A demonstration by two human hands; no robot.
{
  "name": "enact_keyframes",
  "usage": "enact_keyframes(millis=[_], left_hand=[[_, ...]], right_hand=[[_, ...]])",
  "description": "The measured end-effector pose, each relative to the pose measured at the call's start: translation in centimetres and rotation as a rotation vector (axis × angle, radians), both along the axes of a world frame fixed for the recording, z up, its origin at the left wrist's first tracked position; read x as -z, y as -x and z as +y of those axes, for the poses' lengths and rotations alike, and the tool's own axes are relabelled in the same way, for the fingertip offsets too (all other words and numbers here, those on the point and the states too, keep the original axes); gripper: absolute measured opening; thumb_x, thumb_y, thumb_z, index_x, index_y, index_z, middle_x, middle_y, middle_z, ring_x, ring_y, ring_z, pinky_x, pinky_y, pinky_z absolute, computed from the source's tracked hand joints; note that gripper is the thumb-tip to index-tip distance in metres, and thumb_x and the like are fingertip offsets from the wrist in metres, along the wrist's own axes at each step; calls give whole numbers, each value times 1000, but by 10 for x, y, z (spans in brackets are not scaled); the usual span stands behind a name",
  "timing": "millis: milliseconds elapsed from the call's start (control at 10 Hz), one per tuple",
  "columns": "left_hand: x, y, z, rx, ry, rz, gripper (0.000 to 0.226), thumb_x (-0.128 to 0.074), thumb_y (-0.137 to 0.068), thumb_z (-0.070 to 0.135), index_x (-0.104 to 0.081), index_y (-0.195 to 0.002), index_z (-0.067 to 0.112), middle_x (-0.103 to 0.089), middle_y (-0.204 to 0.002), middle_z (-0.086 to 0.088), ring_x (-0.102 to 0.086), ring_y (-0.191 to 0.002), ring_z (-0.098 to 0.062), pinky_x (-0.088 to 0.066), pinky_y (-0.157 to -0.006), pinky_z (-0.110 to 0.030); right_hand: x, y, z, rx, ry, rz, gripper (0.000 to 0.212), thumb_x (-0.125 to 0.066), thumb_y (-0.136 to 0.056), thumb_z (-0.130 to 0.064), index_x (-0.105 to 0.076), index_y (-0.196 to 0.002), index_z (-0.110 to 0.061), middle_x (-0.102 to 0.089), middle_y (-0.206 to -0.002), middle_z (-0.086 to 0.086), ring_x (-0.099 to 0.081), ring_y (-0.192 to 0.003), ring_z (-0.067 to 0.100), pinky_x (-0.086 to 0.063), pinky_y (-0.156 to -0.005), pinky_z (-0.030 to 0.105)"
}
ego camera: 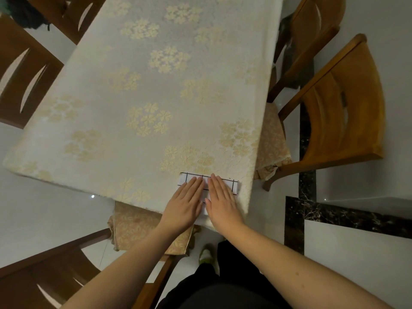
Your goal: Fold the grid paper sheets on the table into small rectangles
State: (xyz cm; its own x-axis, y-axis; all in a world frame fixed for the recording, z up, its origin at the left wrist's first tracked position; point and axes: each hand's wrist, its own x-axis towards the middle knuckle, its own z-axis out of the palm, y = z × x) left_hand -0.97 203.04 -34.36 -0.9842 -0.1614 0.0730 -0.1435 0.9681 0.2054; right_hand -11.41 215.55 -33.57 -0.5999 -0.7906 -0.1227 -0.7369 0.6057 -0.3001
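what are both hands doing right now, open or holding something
Left hand: open, fingers straight, pressing flat on the grid paper.
Right hand: open, fingers straight, pressing flat on the same paper.

Cream tablecloth point(145, 85) with pale gold flower clusters covers the table. Wooden chairs round it: two at right point(341, 112), dark ones at left point(24, 70) and near left point(44, 275). Glossy white floor point(356, 253) with dark marble strip point(347, 217).

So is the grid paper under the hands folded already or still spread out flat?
Folded. The grid paper shows as a narrow strip with a doubled right end, pressed flat under the left hand and right hand.
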Motion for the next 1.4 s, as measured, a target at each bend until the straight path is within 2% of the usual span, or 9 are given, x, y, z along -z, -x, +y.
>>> enact_keyframes(millis=[200, 300, 500, 900, 1000, 1100, 1200, 1300, 1400], left_hand=[[6, 5, -7, -72, -22, -156, 60, -37, -101, 40, -27, -150, 6, -21, -158, -11, -15, -148, -23, -22, -117, -42], [8, 7, -9, -99, -41, -216, 63, -29, -101, 46, -20, -152, 10, -13, -160, -13, -9, -149, -25, -18, -119, -42], [11, 6, -7, -158, -64, -244, 67, -29, -99, 53, -18, -153, 15, -8, -160, -19, -4, -148, -32, -15, -119, -45], [12, 0, -22, -198, -61, -342, 90, -26, -89, 73, 0, -154, 17, 9, -161, -13, 8, -149, -25, -4, -120, -41], [8, 1, -22, -203, -82, -379, 92, -22, -87, 76, 5, -154, 18, 14, -160, -11, 13, -148, -25, 0, -119, -40], [1, 3, -22, -186, -79, -454, 93, -14, -85, 77, 13, -152, 19, 23, -158, -9, 19, -146, -25, 5, -119, -40], [-12, 5, -27, -205, -121, -433, 88, -15, -85, 74, 10, -153, 23, 18, -159, -5, 16, -147, -21, 3, -120, -42], [-30, 3, -25, -212, -85, -287, 80, -18, -90, 65, -3, -154, 20, 6, -161, -1, 8, -148, -17, -1, -120, -41], [-48, -2, -8, -204, -78, -260, 77, -10, -88, 62, -25, -151, 19, -12, -161, -5, -7, -149, -21, -10, -119, -39]], right_hand=[[13, 10, 0, -17, -165, -30, 67, -24, -94, -48, -32, -147, -7, -31, -155, 7, -29, -142, 19, -11, -115, 36], [13, 12, 1, -20, -184, -34, 67, -23, -95, -49, -29, -148, -9, -27, -156, 6, -25, -144, 18, -11, -115, 36], [16, 11, 6, -12, -193, -16, 70, -24, -95, -51, -22, -151, -10, -18, -159, 6, -15, -147, 18, -9, -118, 37], [20, 12, 19, 89, -207, -40, 80, -30, -92, -59, -17, -152, -7, -8, -160, 14, -7, -148, 25, -10, -117, 41], [18, 12, 19, 84, -230, -57, 81, -26, -93, -61, -11, -152, -7, -4, -160, 14, -2, -148, 24, -4, -118, 40], [11, 19, 21, 40, -233, -109, 79, -24, -96, -60, 8, -152, -15, 17, -159, 7, 18, -146, 18, 13, -118, 34], [-9, 26, 25, 72, -179, -161, 73, -28, -98, -53, 6, -153, -19, 15, -160, 4, 17, -146, 18, 12, -117, 35], [-30, 24, 38, 160, -136, -185, 73, -31, -98, -50, 6, -153, -20, 11, -161, 2, 13, -147, 19, 10, -116, 36], [-45, 13, 55, 211, -106, -258, 72, -34, -98, -48, 4, -154, -23, 3, -162, 0, 2, -148, 20, 2, -118, 38]])
